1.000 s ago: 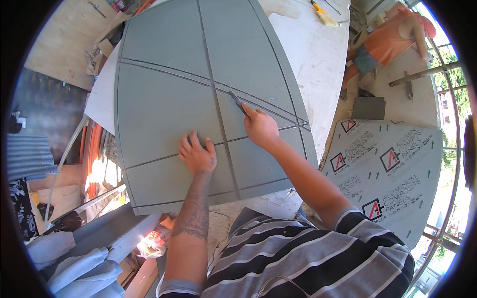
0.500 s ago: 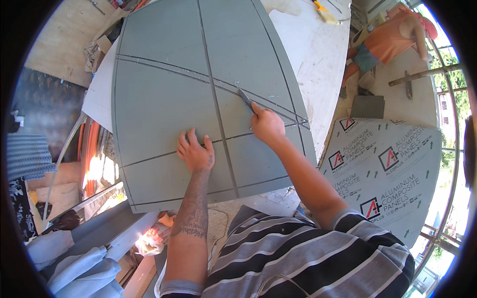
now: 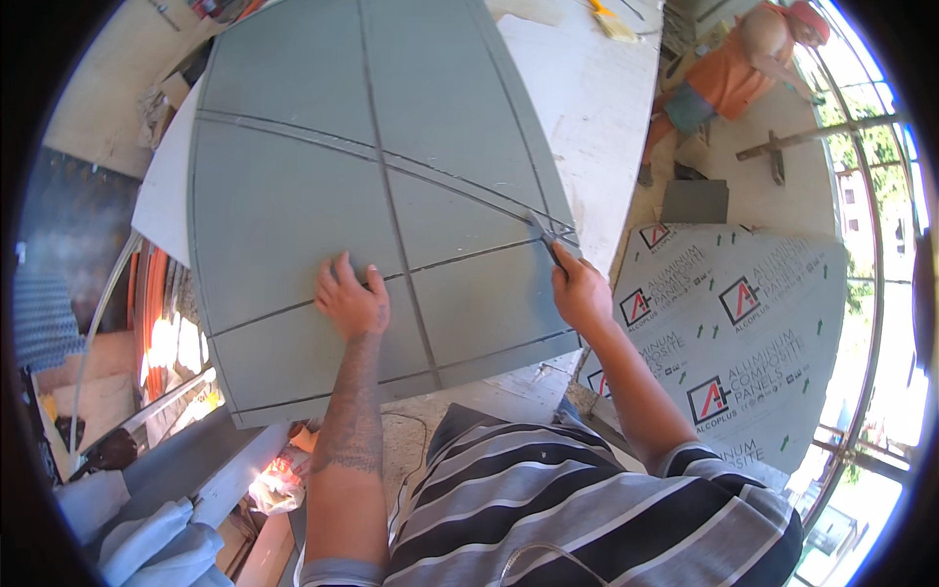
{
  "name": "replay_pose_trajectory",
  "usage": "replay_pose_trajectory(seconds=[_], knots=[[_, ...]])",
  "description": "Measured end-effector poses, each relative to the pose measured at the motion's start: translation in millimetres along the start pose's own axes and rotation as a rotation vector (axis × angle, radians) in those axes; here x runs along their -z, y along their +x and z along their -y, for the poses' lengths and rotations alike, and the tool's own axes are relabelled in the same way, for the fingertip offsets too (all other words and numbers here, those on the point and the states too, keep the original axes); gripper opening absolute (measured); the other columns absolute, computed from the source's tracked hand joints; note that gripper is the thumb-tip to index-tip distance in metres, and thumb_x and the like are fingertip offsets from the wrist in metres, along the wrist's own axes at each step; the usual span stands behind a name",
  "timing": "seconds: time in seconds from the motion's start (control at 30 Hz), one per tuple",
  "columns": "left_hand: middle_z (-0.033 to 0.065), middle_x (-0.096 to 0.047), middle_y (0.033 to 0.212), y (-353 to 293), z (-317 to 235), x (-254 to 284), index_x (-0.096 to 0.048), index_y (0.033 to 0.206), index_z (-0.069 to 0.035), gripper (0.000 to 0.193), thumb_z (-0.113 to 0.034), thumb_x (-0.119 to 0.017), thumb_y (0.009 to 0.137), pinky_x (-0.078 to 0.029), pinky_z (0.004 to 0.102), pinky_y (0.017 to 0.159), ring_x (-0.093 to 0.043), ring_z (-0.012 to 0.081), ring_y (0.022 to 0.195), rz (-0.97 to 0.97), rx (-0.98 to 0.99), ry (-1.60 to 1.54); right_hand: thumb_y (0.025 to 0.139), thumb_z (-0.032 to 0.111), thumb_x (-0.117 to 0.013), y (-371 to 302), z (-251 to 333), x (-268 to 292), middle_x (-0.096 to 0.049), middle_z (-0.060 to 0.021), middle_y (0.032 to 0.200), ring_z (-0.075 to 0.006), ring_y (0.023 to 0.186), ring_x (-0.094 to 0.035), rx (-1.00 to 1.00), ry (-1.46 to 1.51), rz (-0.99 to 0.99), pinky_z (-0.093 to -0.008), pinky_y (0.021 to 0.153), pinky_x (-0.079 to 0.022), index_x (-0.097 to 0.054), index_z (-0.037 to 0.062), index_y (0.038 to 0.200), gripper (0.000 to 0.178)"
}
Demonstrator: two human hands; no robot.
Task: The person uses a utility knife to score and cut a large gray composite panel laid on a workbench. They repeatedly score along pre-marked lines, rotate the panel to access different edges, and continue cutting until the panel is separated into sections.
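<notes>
Two hands work on a large grey panel (image 3: 293, 205), flat and matte, scored with thin straight grooves that cross it (the lens bends them). It lies on a pale white desk (image 3: 597, 108). The left hand (image 3: 350, 301) presses flat on the panel near its lower middle, fingers spread wide, forearm straight. The right hand (image 3: 581, 293) is closed around a slim knife (image 3: 544, 235), its tip in the groove at the panel's right edge, wrist bent inward.
</notes>
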State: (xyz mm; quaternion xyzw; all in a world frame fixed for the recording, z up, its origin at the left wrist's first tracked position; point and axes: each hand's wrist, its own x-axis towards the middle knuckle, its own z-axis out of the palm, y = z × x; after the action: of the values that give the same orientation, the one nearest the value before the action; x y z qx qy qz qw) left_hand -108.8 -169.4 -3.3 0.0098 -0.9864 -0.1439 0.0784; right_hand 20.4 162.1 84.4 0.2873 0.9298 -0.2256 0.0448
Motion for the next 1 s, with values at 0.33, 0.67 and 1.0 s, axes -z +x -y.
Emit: replay_pose_trajectory(seconds=[0.33, 0.67, 1.0], knots=[[0.015, -0.047, 0.154, 1, -3, 0, -0.052, 0.15, -0.015, 0.056, -0.041, -0.065, 0.102, -0.032, 0.0564, 0.119, -0.042, 0.0372, 0.146, -0.014, -0.033, 0.037, 0.103, 0.026, -0.057, 16, -4, -16, -0.07, -0.0177, 0.102, -0.0395, 0.092, -0.074, 0.096, 0.099, -0.015, -0.0517, 0.085, -0.059, -0.064, 0.0247, 0.149, 0.047], [0.0153, -0.047, 0.153, 1, 0, -2, -0.052, 0.15, -0.014, 0.056, -0.042, -0.063, 0.103, -0.033, 0.0563, 0.118, -0.042, 0.0376, 0.145, -0.021, -0.044, 0.055, 0.103, 0.027, -0.058, 17, 7, -42, -0.068, -0.015, 0.104, -0.0388, 0.086, -0.073, 0.117, 0.117, 0.002, -0.0511, 0.078, -0.06, -0.061, 0.0299, 0.153, 0.05], [0.0156, -0.047, 0.154, 2, -5, 5, -0.052, 0.149, -0.014, 0.055, -0.041, -0.064, 0.103, -0.033, 0.0563, 0.119, -0.042, 0.0381, 0.145, 0.018, -0.024, 0.061, 0.103, 0.027, -0.059, -1, -15, -36, -0.068, -0.0156, 0.102, -0.0403, 0.085, -0.073, 0.05, 0.056, 0.006, -0.052, 0.078, -0.059, -0.06, 0.0293, 0.154, 0.051]])
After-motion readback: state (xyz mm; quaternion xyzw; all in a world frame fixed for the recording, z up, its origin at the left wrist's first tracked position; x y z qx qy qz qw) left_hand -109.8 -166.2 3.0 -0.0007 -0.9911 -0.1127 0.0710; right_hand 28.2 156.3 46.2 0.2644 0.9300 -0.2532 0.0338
